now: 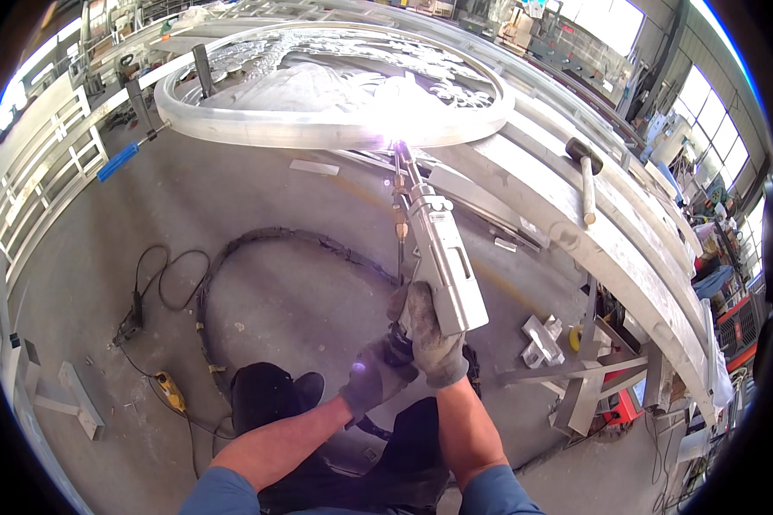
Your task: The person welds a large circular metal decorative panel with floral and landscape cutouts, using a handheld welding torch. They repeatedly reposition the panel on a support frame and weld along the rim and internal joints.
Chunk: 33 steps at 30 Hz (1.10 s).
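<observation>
A long silver welding gun [445, 257] points away from me, its nozzle at the outer edge of a round metal frame [275, 129]. A glaring white-violet light at the tip hides the spot where they meet. My right hand [434, 330], in a grey work glove, is closed around the gun's grip below its boxy body. Just left of and below it, my left hand [376, 375], gloved too, wraps the gun's dark lower end where the thick black cable [275, 233] comes in. Silvery leaf-like ornament [438, 73] fills part of the frame.
A mallet [587, 176] lies on curved metal beams [610, 240] at right. Left of the frame is a blue-handled tool [118, 161]. The cable loops over the floor, near a yellow power tool [170, 390]. Metal offcuts [541, 341] and a steel stand [588, 386] are at lower right.
</observation>
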Available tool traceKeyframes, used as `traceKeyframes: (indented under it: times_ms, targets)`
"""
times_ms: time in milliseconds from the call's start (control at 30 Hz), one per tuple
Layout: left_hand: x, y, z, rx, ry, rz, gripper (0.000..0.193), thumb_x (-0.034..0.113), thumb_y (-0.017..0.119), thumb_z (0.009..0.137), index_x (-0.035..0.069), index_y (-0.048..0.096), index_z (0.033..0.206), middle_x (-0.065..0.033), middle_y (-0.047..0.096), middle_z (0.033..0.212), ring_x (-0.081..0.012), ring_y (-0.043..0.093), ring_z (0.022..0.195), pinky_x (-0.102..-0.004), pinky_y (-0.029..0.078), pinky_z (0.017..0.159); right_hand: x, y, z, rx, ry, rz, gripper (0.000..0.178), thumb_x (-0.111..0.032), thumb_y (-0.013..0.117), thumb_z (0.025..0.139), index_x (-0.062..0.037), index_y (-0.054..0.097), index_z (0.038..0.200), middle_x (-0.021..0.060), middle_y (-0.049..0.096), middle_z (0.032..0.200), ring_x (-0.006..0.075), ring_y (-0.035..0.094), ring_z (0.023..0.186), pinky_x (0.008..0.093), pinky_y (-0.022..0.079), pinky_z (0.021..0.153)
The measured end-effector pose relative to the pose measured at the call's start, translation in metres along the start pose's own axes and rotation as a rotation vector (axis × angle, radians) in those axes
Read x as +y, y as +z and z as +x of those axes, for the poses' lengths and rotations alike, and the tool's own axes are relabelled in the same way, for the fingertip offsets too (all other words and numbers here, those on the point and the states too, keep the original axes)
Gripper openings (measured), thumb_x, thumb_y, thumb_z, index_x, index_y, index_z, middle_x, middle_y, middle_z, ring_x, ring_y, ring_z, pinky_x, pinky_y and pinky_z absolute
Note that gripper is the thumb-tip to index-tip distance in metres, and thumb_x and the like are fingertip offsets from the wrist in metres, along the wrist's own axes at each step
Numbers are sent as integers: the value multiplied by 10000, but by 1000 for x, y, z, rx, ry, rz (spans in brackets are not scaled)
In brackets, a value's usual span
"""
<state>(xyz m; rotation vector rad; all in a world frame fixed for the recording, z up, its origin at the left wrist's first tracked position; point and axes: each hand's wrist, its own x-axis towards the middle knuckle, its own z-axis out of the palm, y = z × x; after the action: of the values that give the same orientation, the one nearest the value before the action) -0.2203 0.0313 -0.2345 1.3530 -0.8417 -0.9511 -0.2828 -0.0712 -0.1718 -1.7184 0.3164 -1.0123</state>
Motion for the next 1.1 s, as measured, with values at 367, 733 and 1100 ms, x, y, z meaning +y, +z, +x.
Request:
traceKeyframes:
  times_ms: [367, 733, 1100]
  targets:
    - [-13, -1, -1, 20, 3, 14, 260, 168, 748, 837, 30, 710, 1054, -58, 738, 845, -107, 676, 786, -316, 530, 699, -16, 9, 6, 52, 60, -52, 250, -221, 557, 1041, 3, 623, 1132, 25, 616, 753, 104, 572, 640, 281, 459, 561]
    - [-9, -2, -6, 12, 5, 17, 269, 206, 753, 851, 37, 704, 1055, -87, 745, 895, -148, 703, 823, -338, 539, 729, -9, 15, -1, 123, 103, 7, 139, -132, 592, 1017, -12, 638, 962, 6, 582, 730, 84, 537, 591, 263, 417, 473]
    - [-20, -1, -10, 37, 6, -46, 297, 197, 768, 850, 53, 693, 1100, -40, 718, 823, -89, 650, 745, -304, 516, 658, -18, 16, -1, 115, 145, 45, 150, -142, 587, 1017, -11, 641, 965, 7, 602, 758, 76, 549, 616, 253, 424, 492]
